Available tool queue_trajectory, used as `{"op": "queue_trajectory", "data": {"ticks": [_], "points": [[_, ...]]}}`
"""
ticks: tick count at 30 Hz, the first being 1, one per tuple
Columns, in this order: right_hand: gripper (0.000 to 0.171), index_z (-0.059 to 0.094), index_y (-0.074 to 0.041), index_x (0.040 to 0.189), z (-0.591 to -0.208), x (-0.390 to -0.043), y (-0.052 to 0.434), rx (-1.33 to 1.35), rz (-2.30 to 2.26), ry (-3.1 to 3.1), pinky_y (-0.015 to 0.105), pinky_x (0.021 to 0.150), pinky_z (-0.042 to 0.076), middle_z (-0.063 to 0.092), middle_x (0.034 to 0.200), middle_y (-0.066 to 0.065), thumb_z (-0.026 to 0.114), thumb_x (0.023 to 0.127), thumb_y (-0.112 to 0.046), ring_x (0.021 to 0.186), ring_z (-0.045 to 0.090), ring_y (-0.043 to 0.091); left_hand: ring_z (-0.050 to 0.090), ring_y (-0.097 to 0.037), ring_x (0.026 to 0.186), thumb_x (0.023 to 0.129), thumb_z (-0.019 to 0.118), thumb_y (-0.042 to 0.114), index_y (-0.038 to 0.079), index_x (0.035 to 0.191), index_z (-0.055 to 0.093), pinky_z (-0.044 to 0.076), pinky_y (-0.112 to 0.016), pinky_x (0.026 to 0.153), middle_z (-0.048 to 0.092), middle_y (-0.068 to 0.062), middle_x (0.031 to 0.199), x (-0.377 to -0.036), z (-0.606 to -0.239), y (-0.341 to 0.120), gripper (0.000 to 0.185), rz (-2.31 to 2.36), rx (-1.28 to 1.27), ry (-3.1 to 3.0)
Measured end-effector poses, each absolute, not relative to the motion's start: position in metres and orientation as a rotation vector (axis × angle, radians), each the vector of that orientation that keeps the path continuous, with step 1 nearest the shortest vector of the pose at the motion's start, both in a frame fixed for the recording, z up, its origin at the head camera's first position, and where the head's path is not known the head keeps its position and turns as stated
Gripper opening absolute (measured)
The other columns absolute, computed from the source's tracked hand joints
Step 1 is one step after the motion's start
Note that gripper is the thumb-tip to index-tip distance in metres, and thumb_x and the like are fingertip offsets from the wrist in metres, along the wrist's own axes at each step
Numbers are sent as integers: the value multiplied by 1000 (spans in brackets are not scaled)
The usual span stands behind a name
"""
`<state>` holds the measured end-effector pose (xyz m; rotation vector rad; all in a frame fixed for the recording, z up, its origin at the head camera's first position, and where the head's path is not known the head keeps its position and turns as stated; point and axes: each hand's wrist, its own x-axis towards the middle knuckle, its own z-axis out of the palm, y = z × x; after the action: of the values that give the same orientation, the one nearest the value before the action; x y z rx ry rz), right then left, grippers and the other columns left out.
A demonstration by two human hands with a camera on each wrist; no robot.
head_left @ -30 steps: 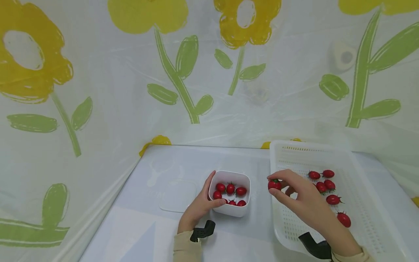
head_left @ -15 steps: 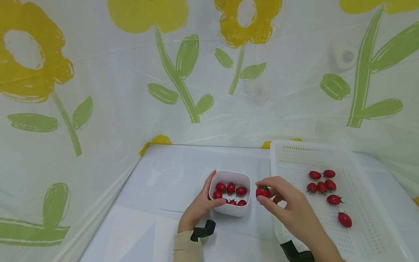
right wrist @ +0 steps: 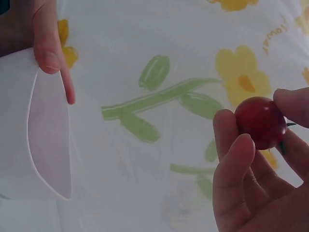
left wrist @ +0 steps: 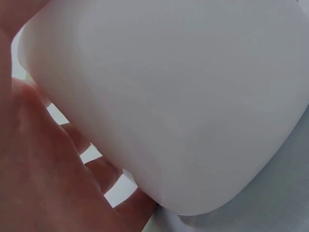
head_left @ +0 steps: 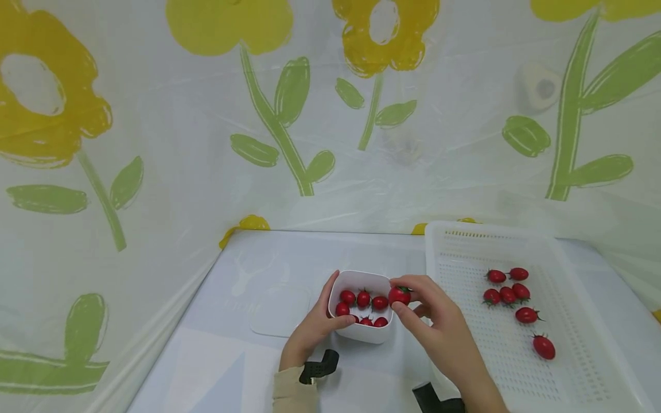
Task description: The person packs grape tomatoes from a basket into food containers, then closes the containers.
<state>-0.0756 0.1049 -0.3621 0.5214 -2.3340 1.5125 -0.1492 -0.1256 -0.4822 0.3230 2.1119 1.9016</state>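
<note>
Standing next to this table [head_left: 268, 252], biggest thing you notice is the plastic sheet with yellow flowers and green stems draped all round the back, then the table itself under a pale cover. On the person's right sits a white perforated basket [head_left: 568, 367] with six cherry tomatoes [head_left: 508, 295] loose on its floor, most in a small cluster and one further toward the near edge. Next down in size is the small white tub [head_left: 361, 334], just left of the basket, already holding a handful of tomatoes, and a flat clear lid [head_left: 279, 312] lying beside it on the left. The left hand [head_left: 310, 332] is wrapped round the tub's left wall, thumb over the rim, steadying it; the wrist view just shows fingers curled against the white side. The right hand [head_left: 439, 332] has one tomato [head_left: 399, 295] pinched between thumb and fingertips, right at the tub's right rim, not yet inside. So I'd say we're at the drop-off part of moving fruit from basket to tub. Next move looks like it only needs a little shift left over the opening and a gentle release so nothing bounces out.
</note>
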Motion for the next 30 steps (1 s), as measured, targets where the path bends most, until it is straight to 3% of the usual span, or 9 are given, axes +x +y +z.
{"op": "queue_trajectory", "data": {"ticks": [14,19,24,30], "points": [[39,53,-27,120,-375,-80,99,507,1555,-2311,25,62,49,53,109,-12,62,84,-15,87,55,9,22,-21,127,77,69,25,47,137,13,26,-50,99,26,4,139,-149,-480,-125,85,1898,339,2114],[38,52,-32,121,-380,-84,95,475,1532,-2344,24,62,49,53,106,-15,61,85,-23,84,55,7,20,-24,128,76,70,27,41,140,10,25,-51,99,24,0,141,-145,-471,-126,89,1891,328,2102],[38,51,-30,122,-388,-88,91,448,1445,-2383,25,63,49,53,104,-18,60,86,-26,83,54,3,21,-24,128,76,70,26,38,141,10,25,-52,98,25,0,140,-143,-469,-126,90,1896,327,2108],[38,50,-30,122,-396,-89,81,504,1397,-2360,23,63,48,52,103,-19,59,86,-24,84,53,3,22,-22,127,77,69,24,43,140,10,26,-52,98,26,4,139,-148,-479,-126,88,1897,344,2117]]}}
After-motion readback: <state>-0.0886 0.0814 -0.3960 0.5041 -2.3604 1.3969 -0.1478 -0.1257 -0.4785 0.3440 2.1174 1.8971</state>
